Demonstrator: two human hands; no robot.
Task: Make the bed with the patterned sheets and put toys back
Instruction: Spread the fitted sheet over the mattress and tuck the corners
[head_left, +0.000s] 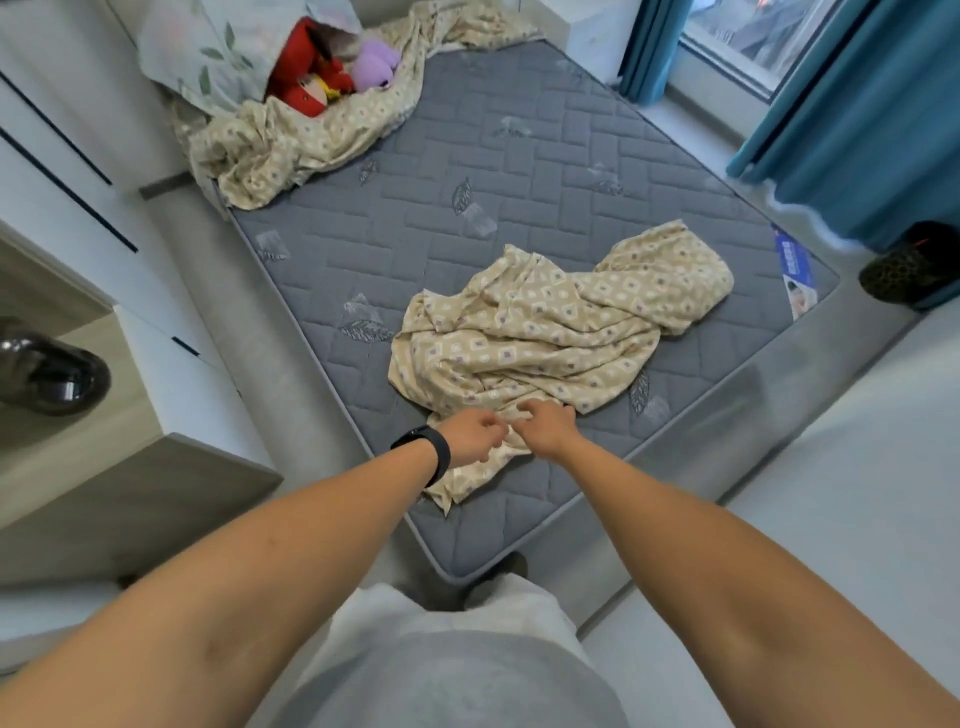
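Now both hands, left hand (470, 435) and right hand (545, 427), pinch the patterned sheet (550, 332) side by side. Toys (332, 70) sit far beyond them.

Crumpled beige patterned sheet (545, 332) on bare mattress (519, 171)

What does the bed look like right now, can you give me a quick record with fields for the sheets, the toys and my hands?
mattress: grey quilted, mostly bare
near sheet: beige patterned, crumpled at the foot end
far sheet: same pattern, bunched at the head corner
toys: red and purple plush, on the far sheet
left hand: pinches the near sheet's edge
right hand: grips the same edge
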